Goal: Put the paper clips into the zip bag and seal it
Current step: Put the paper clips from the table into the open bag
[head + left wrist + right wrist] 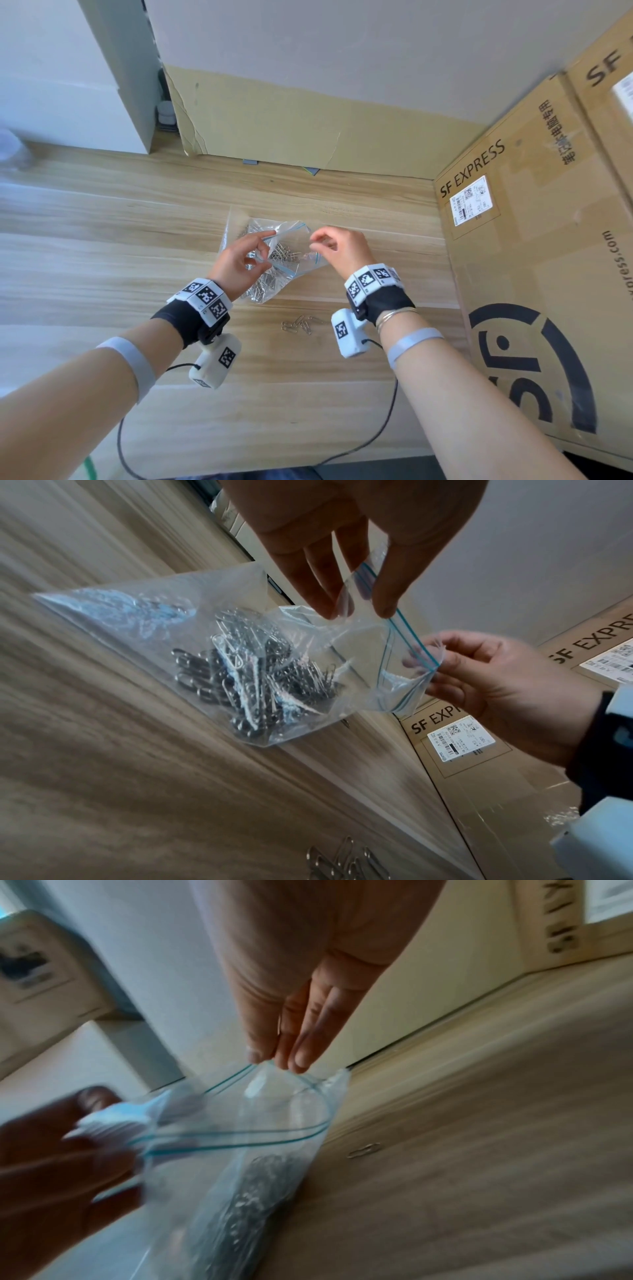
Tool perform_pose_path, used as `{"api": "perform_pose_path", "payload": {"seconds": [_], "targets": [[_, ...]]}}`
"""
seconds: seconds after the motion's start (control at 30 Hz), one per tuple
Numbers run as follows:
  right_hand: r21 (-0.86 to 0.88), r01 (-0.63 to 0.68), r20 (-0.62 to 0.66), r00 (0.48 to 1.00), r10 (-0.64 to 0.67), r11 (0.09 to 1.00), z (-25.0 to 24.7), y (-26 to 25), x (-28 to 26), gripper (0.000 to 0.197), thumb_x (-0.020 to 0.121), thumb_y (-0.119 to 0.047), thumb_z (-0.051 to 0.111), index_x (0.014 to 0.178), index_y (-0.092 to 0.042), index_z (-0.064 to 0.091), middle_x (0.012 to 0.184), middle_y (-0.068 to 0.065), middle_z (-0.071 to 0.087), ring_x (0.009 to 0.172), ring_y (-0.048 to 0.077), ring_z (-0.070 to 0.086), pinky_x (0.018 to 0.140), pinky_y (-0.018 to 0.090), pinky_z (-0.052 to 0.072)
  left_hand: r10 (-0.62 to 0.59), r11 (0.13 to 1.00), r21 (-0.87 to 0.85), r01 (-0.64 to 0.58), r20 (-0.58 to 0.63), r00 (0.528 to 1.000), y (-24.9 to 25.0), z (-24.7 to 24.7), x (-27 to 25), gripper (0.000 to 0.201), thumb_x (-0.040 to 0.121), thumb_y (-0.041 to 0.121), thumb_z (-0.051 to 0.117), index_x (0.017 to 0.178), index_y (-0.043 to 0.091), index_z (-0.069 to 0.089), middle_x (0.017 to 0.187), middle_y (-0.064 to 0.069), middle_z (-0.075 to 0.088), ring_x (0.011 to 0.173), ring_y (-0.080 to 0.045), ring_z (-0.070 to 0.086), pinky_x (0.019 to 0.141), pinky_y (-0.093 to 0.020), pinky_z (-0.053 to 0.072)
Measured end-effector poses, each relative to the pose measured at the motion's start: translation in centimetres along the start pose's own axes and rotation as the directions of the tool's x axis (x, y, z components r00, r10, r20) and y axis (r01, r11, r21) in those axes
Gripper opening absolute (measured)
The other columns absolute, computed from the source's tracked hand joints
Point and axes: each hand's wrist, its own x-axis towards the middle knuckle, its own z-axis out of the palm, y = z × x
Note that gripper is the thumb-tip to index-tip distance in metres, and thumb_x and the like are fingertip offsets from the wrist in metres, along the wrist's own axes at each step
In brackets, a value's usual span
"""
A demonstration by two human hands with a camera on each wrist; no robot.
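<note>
Wood-grain tabletop [102, 240] carries our zip bag [143, 631]; left hand [236, 260] pinches one end of its blue rim, right hand [339, 250] the other, fingers [301, 1053] closed, keeping the mouth agape. Loose paper clips [301, 323] wait nearer us than our fingers.

Tons of open table [102, 240] on the left side; right edge is walled off by big boxes [534, 274], cardboard [308, 130] along the back edge.
</note>
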Motion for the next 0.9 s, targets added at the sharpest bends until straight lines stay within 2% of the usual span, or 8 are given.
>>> {"api": "perform_pose_path", "payload": {"seconds": [0.07, 0.13, 0.23, 0.37, 0.53, 0.7, 0.8, 0.9], "targets": [[0.094, -0.084, -0.107, 0.990, 0.094, 0.992, -0.8, 1.5, -0.8, 0.009, 0.083, -0.011, 0.062, 0.090, -0.010, 0.067, 0.085, 0.004, 0.070, 0.068, 0.014, 0.064, 0.071, 0.025, 0.055, -0.018, 0.999, -0.035, 0.018, -0.008, 1.000, -0.3, 0.1, 0.0, 0.040, 0.074, -0.007, 0.063, 0.067, 0.027, 0.043, 0.120, 0.015, 0.052, 0.106, -0.017, 0.059, 0.078, -0.031, 0.053], [0.061, -0.180, -0.088, 0.979, 0.184, 0.982, -1.4, 3.2, -1.7, 0.009, 0.086, -0.012, 0.058, 0.091, -0.012, 0.065, 0.083, 0.002, 0.068, 0.063, 0.012, 0.062, 0.065, 0.023, 0.055, -0.032, 0.998, -0.051, 0.032, -0.012, 0.999, -0.6, 0.1, 0.0, 0.040, 0.074, -0.007, 0.063, 0.067, 0.028, 0.043, 0.119, 0.017, 0.053, 0.106, -0.018, 0.059, 0.078, -0.036, 0.053], [-0.085, -0.282, 0.151, 0.945, 0.292, 0.956, -1.0, 5.1, -3.6, 0.009, 0.087, -0.017, 0.058, 0.093, -0.016, 0.064, 0.088, 0.001, 0.069, 0.064, 0.011, 0.064, 0.061, 0.016, 0.052, -0.027, 0.999, -0.047, 0.027, -0.011, 1.000, -0.5, 0.2, 0.0, 0.040, 0.074, -0.007, 0.063, 0.067, 0.027, 0.043, 0.121, 0.012, 0.053, 0.106, -0.018, 0.059, 0.079, -0.036, 0.054], [-0.170, -0.325, 0.353, 0.861, 0.366, 0.930, 1.8, 5.5, -6.0, 0.019, 0.076, -0.028, 0.071, 0.092, -0.019, 0.065, 0.083, -0.005, 0.066, 0.069, 0.010, 0.061, 0.067, 0.021, 0.051, -0.008, 1.000, -0.013, 0.008, -0.005, 1.000, -0.4, 0.3, 0.1, 0.035, 0.075, -0.005, 0.062, 0.068, 0.023, 0.043, 0.124, 0.008, 0.052, 0.103, -0.016, 0.059, 0.078, -0.021, 0.052], [-0.216, -0.151, 0.400, 0.888, 0.228, 0.965, 5.0, 4.5, -6.8, 0.035, 0.064, -0.029, 0.080, 0.093, -0.017, 0.063, 0.085, -0.003, 0.061, 0.073, 0.011, 0.054, 0.075, 0.028, 0.050, 0.011, 1.000, 0.018, -0.011, 0.008, 1.000, -0.4, 0.4, 0.1, 0.031, 0.076, -0.003, 0.063, 0.068, 0.020, 0.044, 0.124, 0.006, 0.053, 0.102, -0.013, 0.059, 0.077, -0.013, 0.050], [-0.301, -0.001, 0.401, 0.907, 0.128, 0.954, 6.1, 3.6, -7.0, 0.024, 0.076, -0.023, 0.069, 0.097, -0.014, 0.062, 0.103, 0.006, 0.064, 0.093, 0.022, 0.059, 0.080, 0.031, 0.049, 0.021, 0.999, 0.048, -0.022, 0.022, 1.000, -0.5, 0.3, 0.0, 0.028, 0.077, -0.002, 0.062, 0.069, 0.019, 0.044, 0.126, 0.006, 0.051, 0.104, -0.013, 0.059, 0.078, -0.013, 0.050], [-0.326, 0.028, 0.400, 0.910, 0.111, 0.945, 6.3, 3.2, -7.0, 0.016, 0.081, -0.016, 0.060, 0.096, -0.012, 0.062, 0.102, 0.008, 0.065, 0.093, 0.025, 0.059, 0.080, 0.031, 0.048, 0.015, 0.998, 0.062, -0.016, 0.017, 1.000, -0.5, 0.2, -0.1, 0.022, 0.077, -0.001, 0.062, 0.071, 0.013, 0.046, 0.128, 0.004, 0.051, 0.105, -0.013, 0.058, 0.079, -0.016, 0.051], [-0.363, 0.036, 0.408, 0.904, 0.124, 0.931, 6.4, 2.9, -6.8, 0.014, 0.082, -0.012, 0.055, 0.095, -0.012, 0.062, 0.101, 0.008, 0.065, 0.091, 0.027, 0.059, 0.077, 0.031, 0.047, 0.014, 0.998, 0.058, -0.014, 0.014, 1.000, -0.5, 0.2, -0.2, 0.024, 0.077, -0.002, 0.062, 0.070, 0.014, 0.045, 0.127, 0.004, 0.051, 0.105, -0.013, 0.058, 0.079, -0.015, 0.051]]}}
